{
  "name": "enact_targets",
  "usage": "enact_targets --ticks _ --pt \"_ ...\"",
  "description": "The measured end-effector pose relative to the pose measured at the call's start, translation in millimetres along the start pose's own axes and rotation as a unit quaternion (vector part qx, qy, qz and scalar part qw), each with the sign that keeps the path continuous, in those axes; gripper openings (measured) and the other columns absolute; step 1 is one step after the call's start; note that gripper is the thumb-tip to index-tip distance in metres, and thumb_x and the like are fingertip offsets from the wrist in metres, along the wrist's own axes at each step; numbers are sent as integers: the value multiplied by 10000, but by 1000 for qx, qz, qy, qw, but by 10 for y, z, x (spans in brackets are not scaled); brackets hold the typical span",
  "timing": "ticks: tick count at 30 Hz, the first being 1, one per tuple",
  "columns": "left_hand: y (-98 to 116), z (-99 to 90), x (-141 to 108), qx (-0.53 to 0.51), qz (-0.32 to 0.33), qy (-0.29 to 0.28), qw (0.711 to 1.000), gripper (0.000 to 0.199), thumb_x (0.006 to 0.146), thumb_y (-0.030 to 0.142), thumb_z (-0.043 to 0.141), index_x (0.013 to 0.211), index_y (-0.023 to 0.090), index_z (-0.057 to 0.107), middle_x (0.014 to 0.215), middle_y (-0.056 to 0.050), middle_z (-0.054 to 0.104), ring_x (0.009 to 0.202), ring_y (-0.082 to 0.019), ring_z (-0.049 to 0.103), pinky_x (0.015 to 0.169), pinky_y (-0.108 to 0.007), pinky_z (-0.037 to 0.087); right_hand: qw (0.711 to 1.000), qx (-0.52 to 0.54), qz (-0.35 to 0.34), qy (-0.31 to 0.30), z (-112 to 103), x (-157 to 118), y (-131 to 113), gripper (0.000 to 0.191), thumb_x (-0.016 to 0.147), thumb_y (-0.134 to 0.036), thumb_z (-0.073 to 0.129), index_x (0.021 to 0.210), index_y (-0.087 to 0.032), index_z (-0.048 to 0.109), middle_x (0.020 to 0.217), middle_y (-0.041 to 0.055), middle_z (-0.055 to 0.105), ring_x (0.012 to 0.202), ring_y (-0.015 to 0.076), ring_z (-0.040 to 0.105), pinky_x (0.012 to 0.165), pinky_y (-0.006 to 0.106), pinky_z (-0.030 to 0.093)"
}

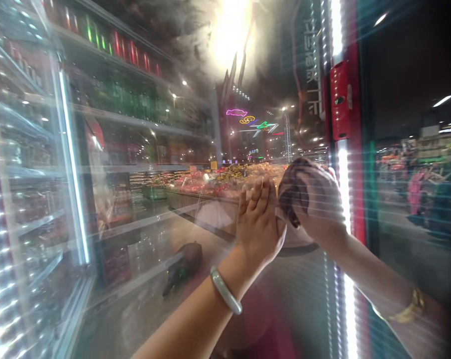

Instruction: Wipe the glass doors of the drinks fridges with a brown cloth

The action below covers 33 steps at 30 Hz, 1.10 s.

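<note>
Pressed flat against a glass door (210,224) is my left hand (259,219), its fingers stretched upward and a pale bangle (225,291) round the wrist. Just to its right, my right hand (315,204) is wrapped round a dark brown crumpled cloth (289,192) held against the glass. A gold bracelet (410,306) circles the right wrist. The glass shows blurred reflections, so the cloth's full outline is hard to make out.
A bright light strip (347,199) runs down the red door frame (356,189) at the right. Lit shelves (34,172) with bottles stand at the left, blurred. Farther right, goods and a pink object (416,189) show in the dim store.
</note>
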State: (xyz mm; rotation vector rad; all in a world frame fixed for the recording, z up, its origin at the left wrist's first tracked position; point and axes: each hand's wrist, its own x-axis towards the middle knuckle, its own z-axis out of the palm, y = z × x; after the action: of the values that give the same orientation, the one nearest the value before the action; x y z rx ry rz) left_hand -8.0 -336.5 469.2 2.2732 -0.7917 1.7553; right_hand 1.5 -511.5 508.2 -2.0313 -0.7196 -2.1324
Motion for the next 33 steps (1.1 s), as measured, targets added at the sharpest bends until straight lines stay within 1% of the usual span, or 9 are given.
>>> enact_targets --ticks 4,8,11,16,18,22,25,30,33 --pt "54 -51 129 -27 -31 -22 999 695 978 277 356 1626 76 200 1713 -130 239 1611 -241 143 1330 -523 132 997 27 43 56 52 114 -90 483 916 -260 595 1390 -236 509 1459 120 557 1477 311 427 1214 577 393" --pt "47 -54 -137 -58 -22 -17 998 721 951 237 358 1623 43 186 1716 -151 222 1616 -233 94 1326 -469 174 996 53 -53 -42 -46 -427 -274 511 917 -300 653 1401 -234 503 1458 126 571 1496 334 414 1224 598 391" --pt "121 -1 -428 -67 -33 -33 997 766 913 177 380 1637 67 155 1726 -129 192 1617 -236 81 1331 -475 134 997 19 -39 -65 -170 -802 -262 457 918 -228 647 1362 -219 538 1423 123 601 1487 329 433 1238 608 366" --pt "293 66 -619 -102 -60 -32 992 761 923 141 349 1648 100 124 1724 -115 205 1617 -234 92 1330 -512 58 995 34 93 -1 -91 -565 -329 459 937 -212 568 1391 -249 511 1500 121 539 1530 322 363 1222 633 368" --pt "321 59 -682 -120 -83 -16 989 743 943 148 325 1650 98 101 1723 -119 211 1616 -226 92 1329 -502 81 995 53 89 15 -36 -545 -435 451 930 -231 602 1374 -258 531 1499 112 545 1528 322 367 1222 626 376" --pt "335 28 -959 -124 -95 -27 987 754 949 139 325 1653 104 58 1731 -120 179 1615 -228 96 1326 -485 112 993 90 -15 -80 -143 -1084 -514 509 905 -246 658 1397 -210 533 1520 139 533 1519 351 381 1232 638 360" --pt "366 31 -1148 -109 -87 -62 988 800 910 103 348 1655 115 53 1740 -105 139 1617 -229 67 1327 -478 79 995 58 13 -84 -264 -1427 -472 477 914 -189 627 1383 -230 551 1558 124 504 1535 343 355 1236 652 338" --pt "466 24 -1152 -103 -118 -71 985 811 898 113 364 1657 128 78 1741 -94 117 1617 -247 -1 1322 -525 15 980 81 180 13 -173 -1146 -694 453 930 -177 597 1372 -274 580 1608 96 442 1552 328 323 1232 658 335" --pt "466 -12 -1147 -116 -122 -64 984 788 923 134 351 1659 142 69 1737 -89 142 1618 -237 37 1326 -520 52 983 102 154 5 -149 -1182 -826 457 909 -195 647 1355 -282 603 1552 88 504 1536 340 347 1241 665 312"
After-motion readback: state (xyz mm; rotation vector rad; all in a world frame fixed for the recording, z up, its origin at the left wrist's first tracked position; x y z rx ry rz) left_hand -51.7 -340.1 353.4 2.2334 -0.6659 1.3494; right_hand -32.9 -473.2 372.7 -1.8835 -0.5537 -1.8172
